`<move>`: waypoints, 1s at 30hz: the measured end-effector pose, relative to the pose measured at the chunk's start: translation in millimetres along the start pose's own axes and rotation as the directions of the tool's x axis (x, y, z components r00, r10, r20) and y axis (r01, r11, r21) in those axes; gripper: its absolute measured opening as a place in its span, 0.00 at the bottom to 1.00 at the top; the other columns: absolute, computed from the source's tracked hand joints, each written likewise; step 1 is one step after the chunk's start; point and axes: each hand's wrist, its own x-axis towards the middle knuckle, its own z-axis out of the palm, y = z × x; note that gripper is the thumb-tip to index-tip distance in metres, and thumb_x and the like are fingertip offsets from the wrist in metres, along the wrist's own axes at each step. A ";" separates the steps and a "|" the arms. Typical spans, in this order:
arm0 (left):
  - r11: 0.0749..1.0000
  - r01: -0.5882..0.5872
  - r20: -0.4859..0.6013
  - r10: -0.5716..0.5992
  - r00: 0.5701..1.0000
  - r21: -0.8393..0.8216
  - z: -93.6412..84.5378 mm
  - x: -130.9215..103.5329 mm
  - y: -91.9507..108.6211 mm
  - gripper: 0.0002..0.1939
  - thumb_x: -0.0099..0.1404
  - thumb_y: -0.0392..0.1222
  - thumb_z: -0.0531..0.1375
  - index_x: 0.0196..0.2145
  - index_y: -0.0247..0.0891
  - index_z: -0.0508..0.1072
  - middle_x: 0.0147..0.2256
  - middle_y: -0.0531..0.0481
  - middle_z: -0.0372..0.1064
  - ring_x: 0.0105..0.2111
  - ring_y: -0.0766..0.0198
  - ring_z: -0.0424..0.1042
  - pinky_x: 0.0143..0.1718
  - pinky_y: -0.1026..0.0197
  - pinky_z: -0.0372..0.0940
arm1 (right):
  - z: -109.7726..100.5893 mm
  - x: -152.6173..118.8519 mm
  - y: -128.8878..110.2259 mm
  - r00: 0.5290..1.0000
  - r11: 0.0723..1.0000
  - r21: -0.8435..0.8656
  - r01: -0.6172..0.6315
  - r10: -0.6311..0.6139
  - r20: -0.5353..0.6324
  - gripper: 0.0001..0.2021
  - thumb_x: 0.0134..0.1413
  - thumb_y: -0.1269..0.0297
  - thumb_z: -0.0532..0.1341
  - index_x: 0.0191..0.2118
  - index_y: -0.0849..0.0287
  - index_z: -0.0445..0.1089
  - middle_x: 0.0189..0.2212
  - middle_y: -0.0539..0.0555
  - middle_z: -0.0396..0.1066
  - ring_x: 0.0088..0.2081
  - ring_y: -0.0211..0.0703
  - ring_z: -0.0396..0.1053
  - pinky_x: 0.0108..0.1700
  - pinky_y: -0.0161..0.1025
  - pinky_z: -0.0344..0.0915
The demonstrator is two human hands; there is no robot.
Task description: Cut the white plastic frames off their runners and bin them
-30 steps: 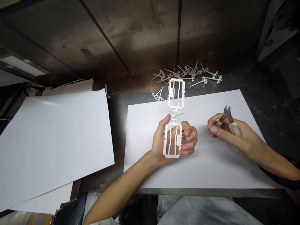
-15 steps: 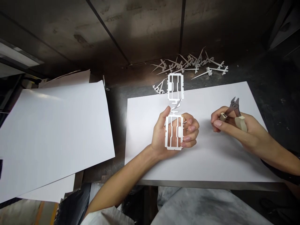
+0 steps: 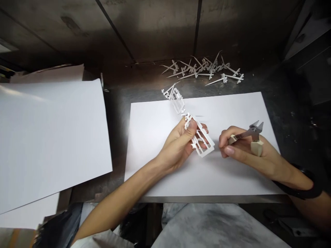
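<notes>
My left hand (image 3: 178, 144) pinches a white plastic frame part (image 3: 208, 147) between thumb and fingers, holding it tilted above a white sheet (image 3: 160, 179). A second frame (image 3: 177, 105) of the same kind is joined to its far end by a thin moulded runner. In my right hand (image 3: 245, 148) are side cutters (image 3: 255, 128) with cream handles; their jaws point away from me and stand apart. The cutters do not touch the frames.
A pile of cut-off white plastic runners (image 3: 204, 69) lies on the dark metal table (image 3: 116, 113) behind the sheet. More large white sheets (image 3: 57, 137) are stacked on the left. A metal wall (image 3: 160, 31) closes off the back.
My left hand has turned over and its thumb now presses on the nearer frame, so both joined frames have swung to a slant. The cutters in my right hand have tilted further right.
</notes>
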 end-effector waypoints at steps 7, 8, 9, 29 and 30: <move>0.987 0.052 0.045 -0.060 0.997 0.155 -2.7 0.3 -3.2 0.13 0.77 0.46 0.69 0.48 0.37 0.71 0.50 0.42 0.82 0.37 0.65 0.82 0.40 0.66 0.77 | 4.2 -0.6 2.4 0.983 0.987 -0.044 0.155 -0.158 -0.090 0.03 0.77 0.67 0.67 0.49 0.51 0.76 0.42 0.51 0.72 0.42 0.43 0.71 0.47 0.39 0.69; 0.986 0.056 0.055 -0.066 0.996 0.158 -2.5 0.0 -3.4 0.13 0.78 0.46 0.68 0.49 0.37 0.71 0.51 0.41 0.82 0.38 0.65 0.82 0.41 0.66 0.77 | 4.7 -0.2 2.4 0.978 0.983 -0.058 0.174 -0.179 -0.103 0.04 0.77 0.69 0.67 0.50 0.52 0.76 0.42 0.51 0.72 0.43 0.43 0.71 0.47 0.39 0.69; 0.986 0.060 0.066 -0.071 0.995 0.159 -2.2 -0.4 -3.5 0.13 0.78 0.47 0.68 0.49 0.37 0.71 0.52 0.41 0.82 0.39 0.64 0.83 0.42 0.66 0.78 | 5.2 0.2 2.3 0.975 0.981 -0.062 0.186 -0.192 -0.111 0.05 0.76 0.70 0.67 0.50 0.52 0.76 0.43 0.51 0.72 0.43 0.43 0.71 0.47 0.38 0.69; 0.985 -0.039 0.107 0.021 0.994 0.166 0.7 -1.8 -1.5 0.18 0.74 0.47 0.71 0.50 0.36 0.69 0.50 0.37 0.82 0.43 0.53 0.85 0.48 0.53 0.80 | 2.8 0.1 6.4 0.911 0.884 -0.338 0.321 -0.387 -0.145 0.13 0.68 0.76 0.71 0.50 0.50 0.78 0.41 0.54 0.77 0.44 0.56 0.75 0.55 0.58 0.73; 0.983 -0.048 0.104 0.030 0.994 0.178 0.5 -1.9 -0.8 0.18 0.74 0.47 0.71 0.51 0.36 0.69 0.50 0.38 0.82 0.42 0.54 0.85 0.47 0.54 0.80 | 3.3 -0.7 6.1 0.925 0.901 -0.337 0.274 -0.343 -0.165 0.13 0.68 0.75 0.71 0.50 0.48 0.78 0.42 0.54 0.76 0.45 0.56 0.75 0.54 0.58 0.73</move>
